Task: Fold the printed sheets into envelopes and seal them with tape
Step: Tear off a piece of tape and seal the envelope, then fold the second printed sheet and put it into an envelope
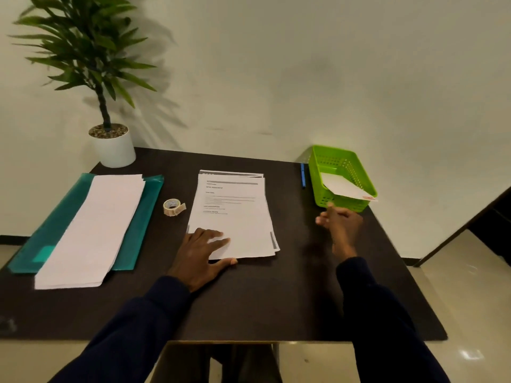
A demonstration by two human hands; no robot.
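Observation:
A stack of printed sheets (235,205) lies in the middle of the dark table (249,299). My left hand (201,252) rests flat on the stack's near left corner, fingers spread. My right hand (341,225) hovers just in front of the green basket (318,172), fingers loosely curled, holding nothing I can see. A folded white envelope (345,187) with a bit of tape on its corner lies tilted in the basket, sticking out over the near rim. A small roll of tape (172,207) sits left of the stack.
A pile of blank white sheets (94,228) lies on a teal plastic folder (146,205) at the left. A potted plant (113,147) stands at the back left corner. A blue pen (303,175) lies beside the basket. The wall runs behind the table.

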